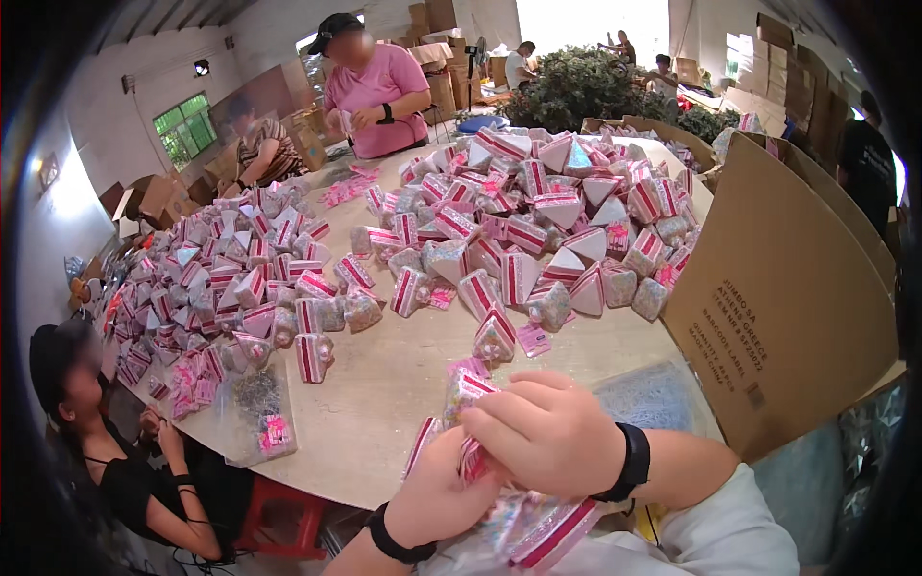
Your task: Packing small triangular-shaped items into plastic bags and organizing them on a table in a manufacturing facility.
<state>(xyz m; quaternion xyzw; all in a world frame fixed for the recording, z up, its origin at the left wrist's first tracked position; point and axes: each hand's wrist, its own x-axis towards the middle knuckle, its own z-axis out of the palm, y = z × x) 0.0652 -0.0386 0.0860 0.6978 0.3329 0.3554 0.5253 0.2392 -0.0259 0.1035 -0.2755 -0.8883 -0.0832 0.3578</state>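
Observation:
My left hand (444, 492) and my right hand (547, 432) are together at the table's near edge, fingers curled in. Between them is a pink-and-white cake-slice ornament (469, 392), its top showing past my right fingers. A pink striped piece (473, 461) shows at the fingertips; whether it is a tag or part of the ornament I cannot tell. Another cake slice (421, 447) is beside my left hand, partly hidden. Below my wrists, over my lap, lies a glittery slice with a dark pink band (555, 540). One more slice (495, 336) sits on the table just beyond my hands.
Large heaps of wrapped cake slices (519, 206) cover the table (384, 403). A tall cardboard box (768, 307) stands at right, near a clear bag of bluish strands (645, 398). A plastic bag with a pink tag (254, 408) lies left. Several people surround the table.

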